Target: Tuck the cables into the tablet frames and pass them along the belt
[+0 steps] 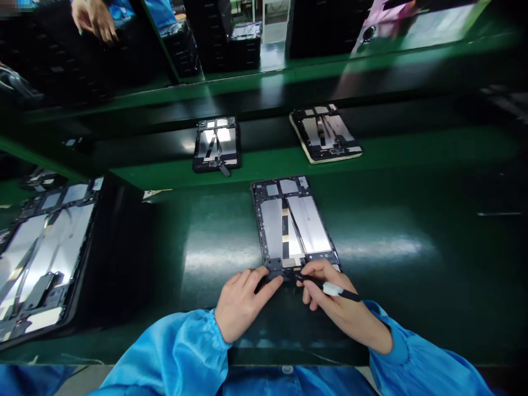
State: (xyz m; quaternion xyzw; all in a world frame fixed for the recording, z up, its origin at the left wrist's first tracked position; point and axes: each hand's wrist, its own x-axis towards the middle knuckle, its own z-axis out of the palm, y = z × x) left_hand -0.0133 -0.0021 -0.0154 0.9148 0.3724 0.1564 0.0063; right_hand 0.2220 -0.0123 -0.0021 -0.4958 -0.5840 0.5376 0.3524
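An opened tablet (293, 224) lies back-up on the green bench in front of me, its silver battery cells and a flat cable showing. My left hand (243, 300) rests at its near left corner, fingers curled onto the frame edge. My right hand (336, 302) is closed round a thin black tool with a white band (336, 290), whose tip touches the tablet's near edge. Both arms wear blue sleeves.
Two more opened tablets (216, 144) (325, 133) lie on the dark conveyor belt beyond. A larger opened tablet (39, 256) sits at the left on a black tray. Another person's hand (95, 19) shows at the top left, near stacked black trays (231, 38).
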